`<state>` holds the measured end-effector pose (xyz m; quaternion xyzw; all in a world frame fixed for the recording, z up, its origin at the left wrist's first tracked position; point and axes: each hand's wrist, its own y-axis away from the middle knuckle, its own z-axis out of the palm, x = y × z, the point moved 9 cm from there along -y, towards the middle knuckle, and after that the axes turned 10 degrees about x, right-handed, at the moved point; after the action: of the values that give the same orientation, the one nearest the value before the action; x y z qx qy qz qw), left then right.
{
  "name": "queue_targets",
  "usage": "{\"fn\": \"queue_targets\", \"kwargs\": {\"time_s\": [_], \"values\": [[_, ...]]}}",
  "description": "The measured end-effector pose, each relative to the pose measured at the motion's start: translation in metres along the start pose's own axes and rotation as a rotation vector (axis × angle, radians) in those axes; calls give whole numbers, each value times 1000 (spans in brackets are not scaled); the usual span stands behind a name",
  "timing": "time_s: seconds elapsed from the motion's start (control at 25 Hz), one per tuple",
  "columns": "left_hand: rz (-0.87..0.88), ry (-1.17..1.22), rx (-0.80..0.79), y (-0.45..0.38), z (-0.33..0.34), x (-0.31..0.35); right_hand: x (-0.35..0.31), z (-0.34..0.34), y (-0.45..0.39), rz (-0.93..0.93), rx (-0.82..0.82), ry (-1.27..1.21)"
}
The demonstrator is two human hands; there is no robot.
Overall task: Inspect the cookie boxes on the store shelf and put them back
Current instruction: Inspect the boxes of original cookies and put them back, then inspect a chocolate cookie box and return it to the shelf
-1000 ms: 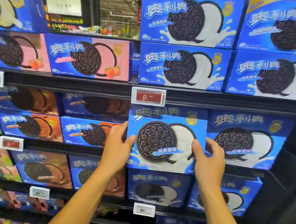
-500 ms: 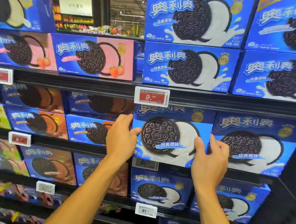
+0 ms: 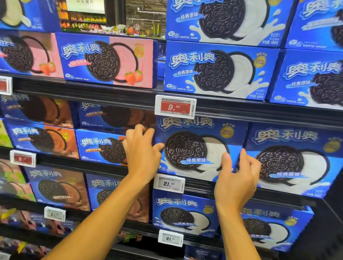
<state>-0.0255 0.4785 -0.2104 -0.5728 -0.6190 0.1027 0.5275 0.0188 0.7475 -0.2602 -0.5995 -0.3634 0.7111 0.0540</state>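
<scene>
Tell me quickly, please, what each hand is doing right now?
Left hand: grips the blue cookie box at its left edge.
Right hand: grips its right edge.

The blue cookie box stands upright on the middle shelf, face out, showing a dark cookie and white cream, just left of a matching box.
</scene>
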Motion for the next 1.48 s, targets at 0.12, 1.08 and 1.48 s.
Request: {"fn": "queue_targets", "kwargs": {"time_s": [0.12,1.08,1.48], "values": [[25,-21,11,3,1,-3,2,4,4,-37,-46,7],[-82,545,-270,44,-13,-33,18,-21,29,250,-228,-212],[-676,653,-456,152,36,-122,125,-55,89,570,-205,-45]]}}
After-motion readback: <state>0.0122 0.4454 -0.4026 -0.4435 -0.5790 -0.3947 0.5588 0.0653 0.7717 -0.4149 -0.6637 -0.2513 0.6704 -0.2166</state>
